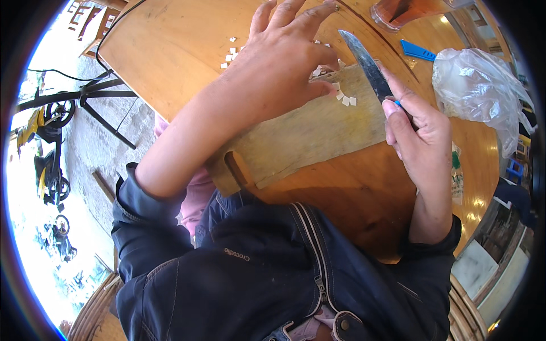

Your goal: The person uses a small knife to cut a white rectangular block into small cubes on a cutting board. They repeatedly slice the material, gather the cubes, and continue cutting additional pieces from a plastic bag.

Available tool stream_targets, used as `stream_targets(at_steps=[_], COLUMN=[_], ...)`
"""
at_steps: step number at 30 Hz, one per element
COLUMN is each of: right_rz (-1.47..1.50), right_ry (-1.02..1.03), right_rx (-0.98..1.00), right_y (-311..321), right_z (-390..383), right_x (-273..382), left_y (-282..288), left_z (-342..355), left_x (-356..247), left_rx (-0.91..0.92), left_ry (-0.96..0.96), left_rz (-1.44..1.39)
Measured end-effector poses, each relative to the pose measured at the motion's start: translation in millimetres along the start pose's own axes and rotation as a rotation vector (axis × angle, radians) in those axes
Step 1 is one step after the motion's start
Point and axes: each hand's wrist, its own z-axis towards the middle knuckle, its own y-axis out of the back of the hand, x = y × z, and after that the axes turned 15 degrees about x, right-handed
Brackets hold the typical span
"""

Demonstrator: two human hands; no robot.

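My right hand [422,128] is closed around the handle of a knife [367,63], its dark blade pointing up and to the left over the cutting board's right end. My left hand [290,54] reaches across the far edge of the board with fingers spread, and I see nothing held in it. The worn wooden cutting board [318,133] lies tilted in front of me, with a slot handle at its near left end. A few small white square pieces [346,100] lie on it by my left thumb. More white squares [229,57] are scattered on the table beyond my left wrist.
On the wooden table [165,42] stands a glass of reddish drink [406,14] at the far right. Near it lie a blue plastic handle [417,50] and a crumpled clear plastic bag [478,85]. Dark metal legs [105,91] and parked motorbikes [51,131] show at the left.
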Motion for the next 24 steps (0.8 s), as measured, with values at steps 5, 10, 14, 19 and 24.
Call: stream_targets(at_steps=[5, 10, 14, 19, 24], right_rz=[0.007, 0.012, 0.033, 0.026, 0.036], right_ry=[-0.005, -0.004, 0.004, -0.006, -0.029], right_rx=[0.008, 0.008, 0.004, 0.002, 0.033], right_y=[0.3, 0.8, 0.9, 1.5, 2.0], right_z=[0.2, 1.3, 2.2, 2.8, 1.3], right_x=[-2.4, -5.7, -7.9, -8.4, -4.4], left_y=[-11.9, -1.3, 0.9, 17.7, 15.7], left_z=[4.9, 9.7, 10.6, 10.0, 6.4], left_x=[5.2, 1.5, 1.1, -6.1, 0.2], left_rx=[-0.010, 0.074, 0.049, 0.122, 0.208], left_ry=[0.047, 0.116, 0.086, 0.119, 0.232], left_rz=[-0.031, -0.124, -0.151, -0.316, -0.326])
